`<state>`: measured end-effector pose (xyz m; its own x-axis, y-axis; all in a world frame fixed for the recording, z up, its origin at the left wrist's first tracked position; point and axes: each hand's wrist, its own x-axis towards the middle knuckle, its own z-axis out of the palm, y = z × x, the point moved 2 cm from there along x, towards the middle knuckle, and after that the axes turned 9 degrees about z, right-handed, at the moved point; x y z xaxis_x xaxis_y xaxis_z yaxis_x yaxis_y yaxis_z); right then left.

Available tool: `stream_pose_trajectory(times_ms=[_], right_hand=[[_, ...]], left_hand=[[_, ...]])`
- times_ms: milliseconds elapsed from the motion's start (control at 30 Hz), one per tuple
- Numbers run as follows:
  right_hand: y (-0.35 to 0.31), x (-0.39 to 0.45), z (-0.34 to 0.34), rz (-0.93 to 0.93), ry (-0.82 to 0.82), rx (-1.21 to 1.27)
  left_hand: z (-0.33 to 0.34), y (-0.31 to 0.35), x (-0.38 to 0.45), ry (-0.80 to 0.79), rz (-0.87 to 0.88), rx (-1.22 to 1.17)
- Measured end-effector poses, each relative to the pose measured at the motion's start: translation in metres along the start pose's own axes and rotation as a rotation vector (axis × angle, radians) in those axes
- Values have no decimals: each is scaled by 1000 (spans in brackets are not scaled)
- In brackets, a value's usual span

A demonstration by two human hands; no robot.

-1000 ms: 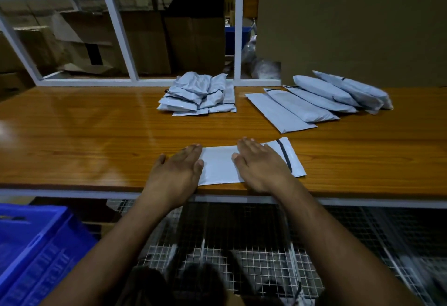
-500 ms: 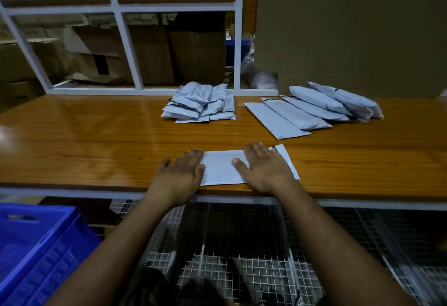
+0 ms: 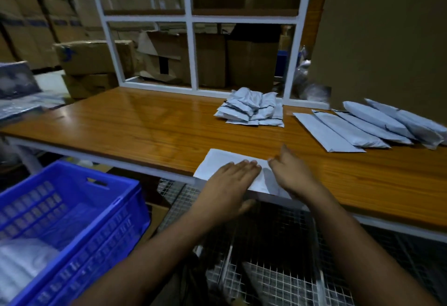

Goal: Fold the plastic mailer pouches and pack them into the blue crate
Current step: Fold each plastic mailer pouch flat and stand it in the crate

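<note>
A folded white mailer pouch (image 3: 223,161) lies at the front edge of the wooden table (image 3: 150,131), its near side hanging slightly over the edge. My left hand (image 3: 231,183) lies flat on top of it with straight fingers, and the thumb sits below the table edge. My right hand (image 3: 291,172) touches the pouch's right end with its fingers spread. The blue crate (image 3: 116,199) stands low at the left, below the table, with pale pouches (image 3: 21,264) inside.
A pile of folded pouches (image 3: 251,110) sits at the back of the table. To its right, several unfolded pouches (image 3: 358,129) lie in an overlapping row. A white frame (image 3: 191,49) and cardboard boxes (image 3: 94,57) stand behind. Wire mesh (image 3: 278,269) lies under the table.
The pouch's right flap with the black strip is folded out of sight. My left hand moved from beside the pouch onto it. The pouch now overhangs the front edge, and my view turned left.
</note>
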<state>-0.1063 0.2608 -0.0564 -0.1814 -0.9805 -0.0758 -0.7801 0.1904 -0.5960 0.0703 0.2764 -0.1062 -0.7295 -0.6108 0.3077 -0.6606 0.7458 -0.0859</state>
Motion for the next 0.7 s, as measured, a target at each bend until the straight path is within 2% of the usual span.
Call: stream_pose_trajectory(times_ms=[167,233,333,467,700], right_hand=[[-31,-12,5,-93,36,99],[-49,-12,15,-183,-31,160],[-84,-17,46,-253,-243,467],[-136,-29,95,-371,-346,665],[-199,-49,188,-576,-401,566]], left_hand=[[-23,-46,-46,127,66,9],[-33,-70,-72,192,65,29],[-52,-105,-115,229,26,55],[-83,-144,-182,169,-94,155],[-109,-188,-290,114,-405,222]])
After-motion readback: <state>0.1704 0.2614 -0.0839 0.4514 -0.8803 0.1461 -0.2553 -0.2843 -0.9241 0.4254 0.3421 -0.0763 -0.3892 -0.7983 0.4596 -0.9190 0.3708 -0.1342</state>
